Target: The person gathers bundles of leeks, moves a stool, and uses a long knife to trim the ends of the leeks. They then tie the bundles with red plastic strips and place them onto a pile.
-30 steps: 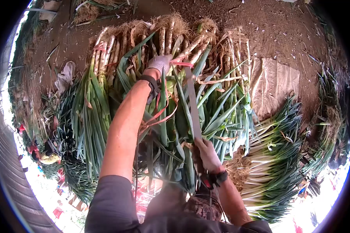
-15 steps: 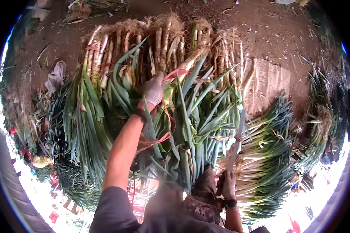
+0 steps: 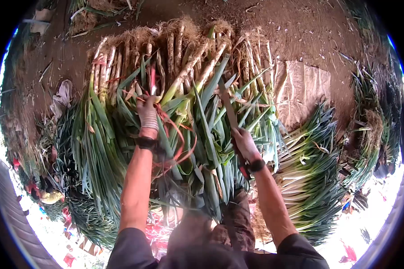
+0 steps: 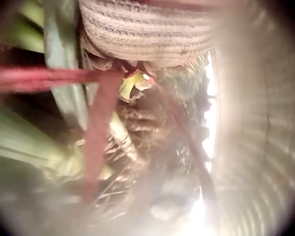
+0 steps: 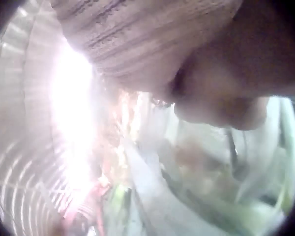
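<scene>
In the head view, my gloved left hand (image 3: 147, 114) grips loose red plastic straps (image 3: 180, 130) at the left of a bundle of large green onions (image 3: 184, 78). The left wrist view shows red strap (image 4: 96, 142) ends hanging from under the knitted glove (image 4: 147, 32). My gloved right hand (image 3: 245, 143) holds the handle of a long-bladed knife (image 3: 228, 105), its blade pointing away over the green leaves. Several onion stalks lie slanted between the hands, roots at the far end. In the right wrist view, blurred leaves (image 5: 152, 191) lie below the glove.
Tied onion bundles (image 3: 105, 71) lie along the left, roots away from me. At right is a pile of thinner green onions (image 3: 305, 175) beside a brown sheet (image 3: 303, 92) on the soil (image 3: 296, 27). More greens (image 3: 83, 210) lie at the far left.
The red strap was stretched across the stalks and now hangs loose as my left hand moved left and down. The knife swung down to the right, then back over the leaves.
</scene>
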